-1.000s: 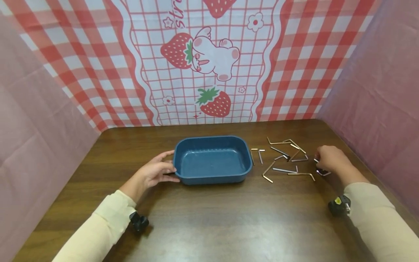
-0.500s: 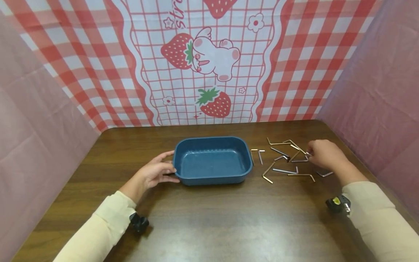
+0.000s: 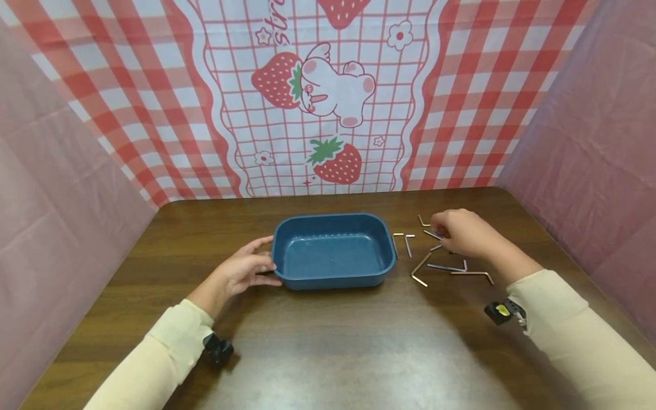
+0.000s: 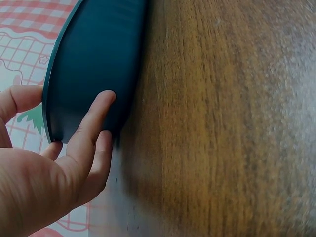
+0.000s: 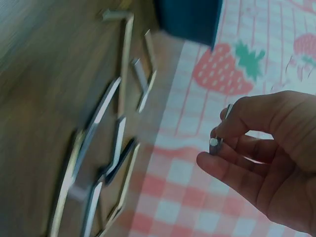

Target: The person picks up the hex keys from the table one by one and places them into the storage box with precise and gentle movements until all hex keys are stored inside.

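Observation:
A blue rectangular tray [image 3: 333, 279] stands on the wooden table. At its left end my left hand [image 3: 246, 269] touches the wall with spread fingers; in the left wrist view the fingers [image 4: 94, 118] lie against the tray's side [image 4: 94, 54]. My right hand [image 3: 468, 234] hovers over the pile of L-shaped metal keys, covering part of it. In the right wrist view, the right hand [image 5: 266, 148] pinches a small silver metal piece [image 5: 214, 143] between thumb and fingers, above the gold and silver keys [image 5: 123, 64].
Two L-shaped keys [image 3: 408, 246] lie just right of the tray. More keys, such as a gold one [image 3: 420, 270], lie near my right hand. A checked strawberry cloth [image 3: 461, 114] hangs behind the table [image 3: 318, 341], with pink cloth at both sides.
My right hand has moved left from the pile's right edge, and the silver key formerly at the far right is no longer seen there. The left hand and the tray have stayed in place.

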Tool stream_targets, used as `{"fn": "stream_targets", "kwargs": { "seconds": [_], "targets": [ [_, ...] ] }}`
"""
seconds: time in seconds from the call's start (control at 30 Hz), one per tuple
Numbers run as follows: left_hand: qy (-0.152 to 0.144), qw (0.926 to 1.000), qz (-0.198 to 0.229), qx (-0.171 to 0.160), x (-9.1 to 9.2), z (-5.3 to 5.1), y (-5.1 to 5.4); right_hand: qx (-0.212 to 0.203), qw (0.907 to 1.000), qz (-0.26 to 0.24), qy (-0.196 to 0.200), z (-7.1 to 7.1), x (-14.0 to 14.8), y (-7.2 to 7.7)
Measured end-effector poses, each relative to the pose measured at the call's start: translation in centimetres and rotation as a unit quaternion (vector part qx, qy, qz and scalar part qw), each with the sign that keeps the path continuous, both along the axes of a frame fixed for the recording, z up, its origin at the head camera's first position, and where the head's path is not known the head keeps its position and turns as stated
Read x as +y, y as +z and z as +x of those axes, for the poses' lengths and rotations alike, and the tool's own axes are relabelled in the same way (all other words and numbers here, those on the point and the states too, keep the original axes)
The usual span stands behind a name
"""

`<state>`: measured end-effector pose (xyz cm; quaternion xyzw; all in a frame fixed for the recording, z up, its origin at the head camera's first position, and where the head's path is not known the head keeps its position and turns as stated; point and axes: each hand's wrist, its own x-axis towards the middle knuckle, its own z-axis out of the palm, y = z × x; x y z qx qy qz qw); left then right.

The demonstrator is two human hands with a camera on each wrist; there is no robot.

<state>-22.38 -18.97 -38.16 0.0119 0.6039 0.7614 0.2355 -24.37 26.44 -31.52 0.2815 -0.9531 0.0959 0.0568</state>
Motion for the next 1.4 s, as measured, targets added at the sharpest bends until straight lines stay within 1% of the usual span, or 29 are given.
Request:
{"fn": "stream_targets", "kwargs": {
  "seconds": [0.1,0.23,0.4,0.53,0.63,0.73,0.87,0.97,1.1,1.3,1.4],
  "targets": [
    [0.001,1.0,0.001,0.002,0.0,0.0,0.0,-0.01,0.9996,-0.012,0.025,-0.1,-1.8,0.5],
    [0.002,1.0,0.002,0.004,0.1,0.0,-0.1,-0.014,0.998,-0.016,0.059,-0.4,-4.2,0.9],
    [0.003,1.0,0.001,0.002,0.1,0.1,0.0,-0.013,0.9935,-0.004,0.113,-1.1,-6.8,1.1],
    [0.004,1.0,-0.001,0.002,0.1,0.1,0.0,-0.025,0.9894,0.01,0.143,-1.5,-8.6,1.2],
    [0.003,1.0,-0.003,0.003,0.2,0.0,0.0,-0.041,0.9866,0.023,0.156,-1.9,-9.8,1.4],
    [0.004,1.0,-0.004,0.004,0.2,0.0,0.0,-0.055,0.9828,0.037,0.173,-2.4,-11.0,1.8],
    [0.009,0.9999,-0.006,0.001,0.1,0.0,0.0,-0.069,0.9749,0.058,0.203,-3.1,-12.7,2.4],
    [0.009,0.9999,-0.007,0.002,0.2,0.0,0.0,-0.076,0.9673,0.076,0.23,-3.5,-13.7,2.6],
    [0.006,1.0,-0.008,0.002,0.3,0.0,0.1,-0.094,0.9595,0.103,0.245,-3.9,-15.1,2.8],
    [0.007,0.9999,-0.008,0.0,0.2,0.0,0.2,-0.133,0.955,0.149,0.22,-4.6,-17.6,3.5],
    [0.006,1.0,-0.007,0.001,0.2,0.0,0.2,-0.143,0.9519,0.157,0.221,-5.1,-18.7,3.7]
  ]
}}
